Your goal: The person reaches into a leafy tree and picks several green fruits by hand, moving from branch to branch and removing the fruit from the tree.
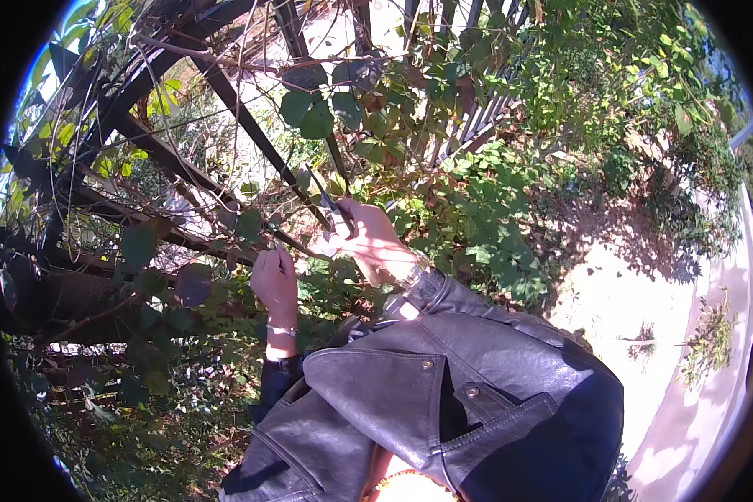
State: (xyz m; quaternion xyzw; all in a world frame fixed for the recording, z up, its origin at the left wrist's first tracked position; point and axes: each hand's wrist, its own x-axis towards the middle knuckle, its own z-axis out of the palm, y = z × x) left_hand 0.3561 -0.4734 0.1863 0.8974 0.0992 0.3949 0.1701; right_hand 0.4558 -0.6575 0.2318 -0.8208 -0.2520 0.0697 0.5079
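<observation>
My right hand [376,238] is closed around the handle of a dark cutting tool, seemingly pruning shears or scissors [329,204], whose narrow blades point up and left towards the fence. Lower and to the left, my left hand [274,277] has its thumb and fingertips pinched together at a thin vine stem [270,235]; what lies between the fingertips is too small to tell. Leafy vines [317,119] climb over the dark metal bars [245,125] just beyond both hands. A bracelet circles each wrist.
Tangled bare stems [194,53] and leaves cover the dark frame at the left. Green undergrowth [502,232] grows beside my right arm. A pale paved path [684,433] runs along the right, with a small plant [709,339] at its edge.
</observation>
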